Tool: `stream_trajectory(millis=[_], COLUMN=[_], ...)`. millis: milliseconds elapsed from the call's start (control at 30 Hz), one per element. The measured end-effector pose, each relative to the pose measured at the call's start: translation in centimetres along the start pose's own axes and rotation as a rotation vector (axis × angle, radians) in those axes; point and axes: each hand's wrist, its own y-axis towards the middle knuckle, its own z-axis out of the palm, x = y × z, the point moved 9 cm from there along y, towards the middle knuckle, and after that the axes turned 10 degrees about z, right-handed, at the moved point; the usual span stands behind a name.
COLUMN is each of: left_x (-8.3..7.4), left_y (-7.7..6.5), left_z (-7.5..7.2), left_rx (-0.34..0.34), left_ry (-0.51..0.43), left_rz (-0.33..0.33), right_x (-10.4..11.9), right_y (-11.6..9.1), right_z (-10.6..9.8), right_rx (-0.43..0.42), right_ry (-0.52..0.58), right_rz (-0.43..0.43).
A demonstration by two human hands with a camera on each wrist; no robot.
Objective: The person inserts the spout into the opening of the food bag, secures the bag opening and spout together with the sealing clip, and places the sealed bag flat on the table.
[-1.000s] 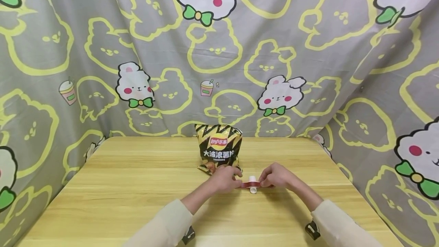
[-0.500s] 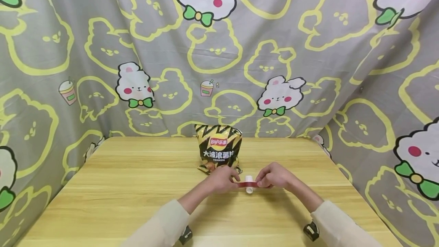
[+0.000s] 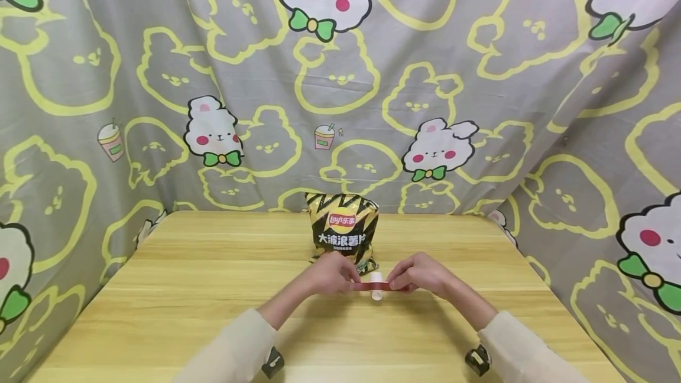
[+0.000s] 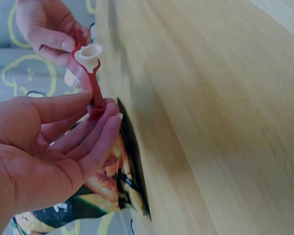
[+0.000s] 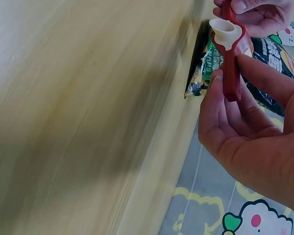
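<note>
Reaching over the worktop (image 3: 213,288), on the near side of the chip bag (image 3: 346,235). Pinching one end of the red holder (image 3: 366,286) with the left hand (image 3: 331,275), in front of the bag, and the other end with the right hand (image 3: 420,272), in front and to its right. Carrying the white tube (image 5: 226,38) at mid-holder, before the bag's lower right corner. Shifted leftward over the last second, so more squarely before the bag; gripped at both ends, not set down. Backed, beyond the bag, by patterned curtain (image 3: 255,87).
</note>
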Motion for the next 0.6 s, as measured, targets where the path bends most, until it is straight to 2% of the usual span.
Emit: stream_trajectory(millis=[167, 300, 600], left_x=[0.5, 0.9, 1.7], left_y=[-0.5, -1.0, -1.7], left_z=[-0.8, -1.2, -1.8], left_rx=[0.007, 0.01, -0.047], left_ry=[-0.039, -0.06, -0.108], left_rz=[0.015, 0.0, -0.048], right_x=[0.5, 0.8, 1.4], right_y=[0.1, 0.3, 0.3], right_z=[0.4, 0.7, 1.3], right_rx=[-0.004, 0.001, -0.009], right_ry=[-0.004, -0.009, -0.026], right_rz=[-0.009, -0.013, -0.028])
